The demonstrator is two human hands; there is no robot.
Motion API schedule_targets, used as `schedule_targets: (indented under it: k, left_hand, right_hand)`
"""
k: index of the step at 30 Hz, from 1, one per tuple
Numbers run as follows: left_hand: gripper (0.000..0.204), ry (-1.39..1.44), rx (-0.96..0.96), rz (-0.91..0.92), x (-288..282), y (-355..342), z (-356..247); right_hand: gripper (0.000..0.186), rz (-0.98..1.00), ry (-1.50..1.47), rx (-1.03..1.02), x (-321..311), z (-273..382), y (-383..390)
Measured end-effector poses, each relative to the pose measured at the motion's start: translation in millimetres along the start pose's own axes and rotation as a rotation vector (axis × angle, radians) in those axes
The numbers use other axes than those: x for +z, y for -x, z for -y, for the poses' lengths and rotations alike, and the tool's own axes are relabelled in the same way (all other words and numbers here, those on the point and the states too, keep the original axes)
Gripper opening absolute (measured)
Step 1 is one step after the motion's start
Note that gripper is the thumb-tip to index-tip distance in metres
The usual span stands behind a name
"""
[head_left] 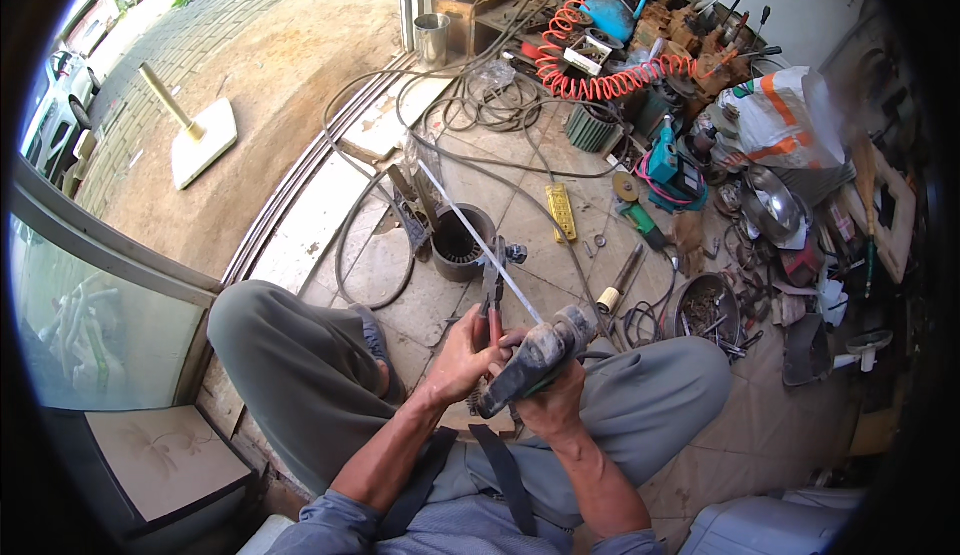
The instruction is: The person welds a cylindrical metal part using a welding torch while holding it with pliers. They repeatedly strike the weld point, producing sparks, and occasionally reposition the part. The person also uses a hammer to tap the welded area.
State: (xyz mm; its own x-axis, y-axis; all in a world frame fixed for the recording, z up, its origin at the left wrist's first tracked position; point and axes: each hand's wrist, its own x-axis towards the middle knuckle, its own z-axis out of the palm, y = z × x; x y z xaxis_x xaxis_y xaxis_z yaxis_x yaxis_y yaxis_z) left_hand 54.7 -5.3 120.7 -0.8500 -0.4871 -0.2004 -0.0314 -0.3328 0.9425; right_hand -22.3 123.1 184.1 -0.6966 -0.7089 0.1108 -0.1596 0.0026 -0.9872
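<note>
I'm holding red-handled pliers (491,290) pointing toward twelve o'clock; at their five o'clock I'm gripping a grimy, dark, bulky part (533,361); a thin white strip (466,223) beside it is slanting toward eleven.

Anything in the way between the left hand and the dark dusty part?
Nothing visible: the left hand, holding red-handled pliers, is right beside the dark dusty part held in the right hand. Can't tell if they touch. The white strip crosses the pliers in view, beyond the fingers.
</note>
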Motion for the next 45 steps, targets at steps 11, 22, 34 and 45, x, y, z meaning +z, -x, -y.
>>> schedule_targets:
  k: [11, 22, 34, 45]
  left_hand:
    - [0.036, -0.198, -0.004, -0.067, 8, 8, 3]
    - [0.026, 0.105, -0.433, -0.397, -13, -27, 88]
    - [0.028, -0.394, -0.301, -0.658, -18, -85, 141]
    - [0.025, -0.458, -0.244, -0.574, -15, -96, 166]
  right_hand:
    - [0.037, -0.061, -0.025, -0.003, 0, -28, 7]
    - [0.019, -0.285, 0.310, -0.198, -27, -13, -8]
    - [0.014, -0.398, 0.266, 0.195, -20, -52, -7]
    - [0.016, -0.262, 0.353, 0.360, -12, -57, -10]
